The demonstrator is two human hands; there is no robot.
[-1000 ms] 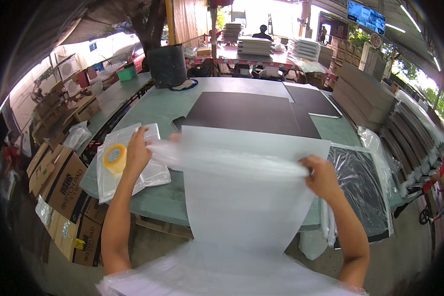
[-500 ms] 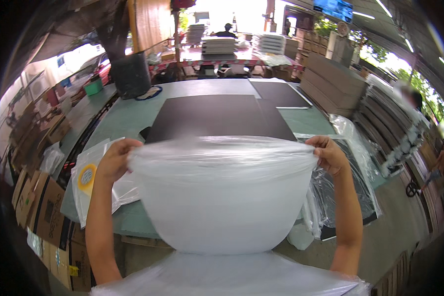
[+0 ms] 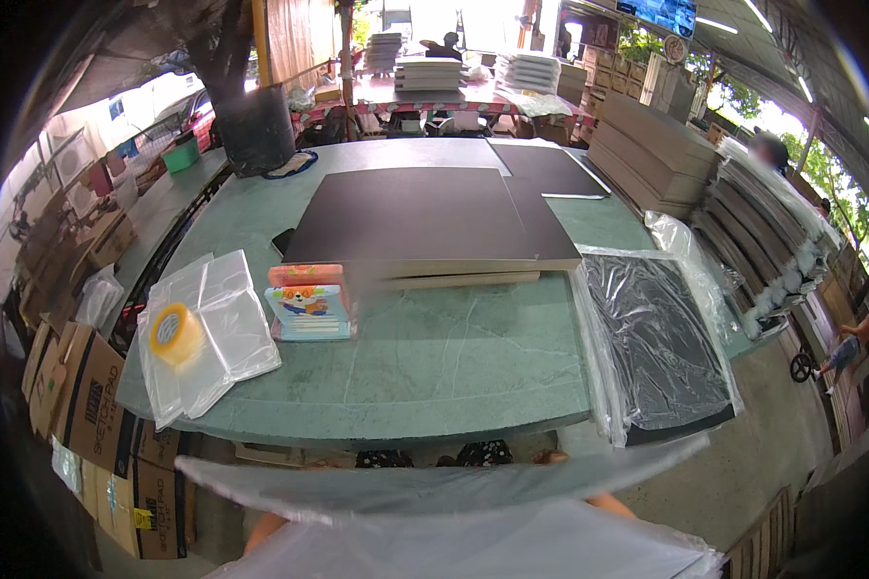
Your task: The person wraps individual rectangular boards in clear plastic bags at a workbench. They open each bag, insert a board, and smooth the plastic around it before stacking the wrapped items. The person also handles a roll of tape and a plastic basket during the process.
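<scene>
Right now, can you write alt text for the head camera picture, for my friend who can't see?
Cloudy plastic spreads across the bottom, covering much of the person's arms. Beyond it, a green table holds yellow tape on clear plastic bags at left, colourful packs, big dark boards farther back, and a plastic-wrapped black sheet at right.

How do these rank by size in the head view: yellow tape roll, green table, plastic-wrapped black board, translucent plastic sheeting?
1. Green table
2. Translucent plastic sheeting (nearness may enlarge it)
3. Plastic-wrapped black board
4. Yellow tape roll
</scene>
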